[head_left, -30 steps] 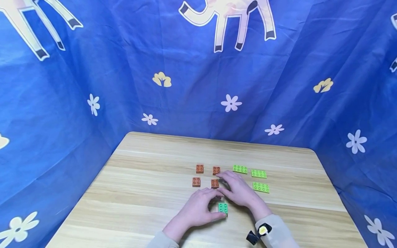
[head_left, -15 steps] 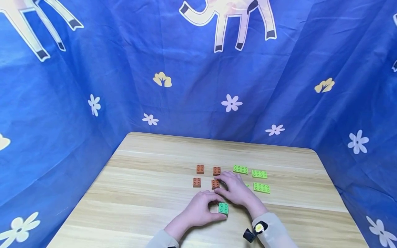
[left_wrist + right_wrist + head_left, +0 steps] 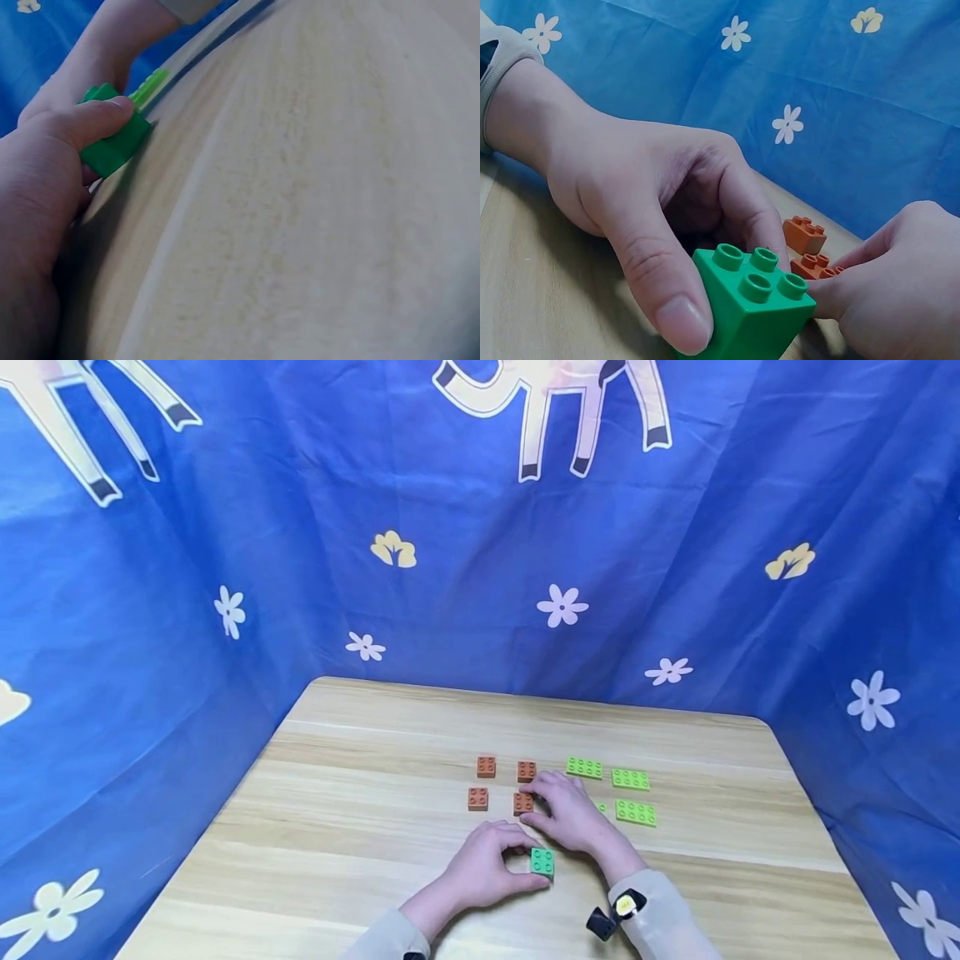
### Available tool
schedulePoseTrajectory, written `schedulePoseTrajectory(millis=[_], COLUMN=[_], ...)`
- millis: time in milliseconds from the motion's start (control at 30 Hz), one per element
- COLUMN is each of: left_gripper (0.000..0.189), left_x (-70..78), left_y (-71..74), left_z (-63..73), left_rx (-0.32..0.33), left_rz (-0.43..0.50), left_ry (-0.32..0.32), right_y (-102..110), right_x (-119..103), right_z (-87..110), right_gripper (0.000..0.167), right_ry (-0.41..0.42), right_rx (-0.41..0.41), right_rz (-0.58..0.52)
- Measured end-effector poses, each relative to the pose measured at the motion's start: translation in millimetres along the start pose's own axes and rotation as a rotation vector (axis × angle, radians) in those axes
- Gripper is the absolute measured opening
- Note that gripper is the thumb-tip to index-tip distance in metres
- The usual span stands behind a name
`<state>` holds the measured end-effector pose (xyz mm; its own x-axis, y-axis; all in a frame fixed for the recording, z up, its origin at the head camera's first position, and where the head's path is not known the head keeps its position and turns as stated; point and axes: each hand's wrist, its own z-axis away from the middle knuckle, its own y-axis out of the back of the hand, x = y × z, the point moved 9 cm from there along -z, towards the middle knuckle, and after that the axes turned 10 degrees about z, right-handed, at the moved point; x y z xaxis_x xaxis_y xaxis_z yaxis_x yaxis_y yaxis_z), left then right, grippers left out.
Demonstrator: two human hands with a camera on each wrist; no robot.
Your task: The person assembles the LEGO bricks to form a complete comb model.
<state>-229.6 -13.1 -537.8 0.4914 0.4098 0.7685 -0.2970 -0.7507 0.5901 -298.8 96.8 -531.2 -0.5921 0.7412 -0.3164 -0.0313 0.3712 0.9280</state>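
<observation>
In the head view my left hand (image 3: 487,868) pinches a green building brick (image 3: 542,862) between thumb and fingers, low over the table. The right wrist view shows four-stud-square top of this green brick (image 3: 757,300), with the left thumb along its side. My right hand (image 3: 566,810) is just beyond, its thumb and index finger around the sides of an orange-brown brick (image 3: 522,803), pinching it on the table. Another orange-brown brick (image 3: 527,771) lies right behind that one. In the left wrist view the green brick (image 3: 116,142) sits under the left thumb.
Two more orange-brown bricks (image 3: 486,767) lie to the left. Several lime-green long bricks (image 3: 636,812) lie to the right, one mostly hidden behind the right hand. The wooden table (image 3: 337,827) ends at a blue patterned curtain (image 3: 465,635).
My right hand has shifted slightly left, closing thumb and finger about the near orange-brown brick and uncovering part of a lime brick. The left hand stays nearly still with the green brick.
</observation>
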Motion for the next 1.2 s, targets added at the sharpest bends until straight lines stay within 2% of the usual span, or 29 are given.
schedulePoseTrajectory(millis=[333, 700, 1000, 1200], left_gripper=[0.04, 0.041, 0.042, 0.045], left_x=[-3.4, -7.3, -7.6, -5.4], left_y=[1.0, 1.3, 1.0, 1.4], left_z=[0.6, 0.7, -0.8, 0.7], left_rx=[0.021, 0.027, 0.03, 0.036], left_rz=[0.01, 0.021, 0.018, 0.026], left_ry=[0.015, 0.038, 0.046, 0.028], right_y=[10, 23, 34, 40], right_x=[0, -1, -1, -3], right_z=[0.5, 8.7, 18.0, 24.9], right_gripper=[0.039, 0.043, 0.045, 0.046], right_ry=[-0.036, -0.084, -0.106, -0.093], right_rx=[0.027, 0.028, 0.033, 0.039], right_rz=[-0.088, -0.192, -0.206, -0.213])
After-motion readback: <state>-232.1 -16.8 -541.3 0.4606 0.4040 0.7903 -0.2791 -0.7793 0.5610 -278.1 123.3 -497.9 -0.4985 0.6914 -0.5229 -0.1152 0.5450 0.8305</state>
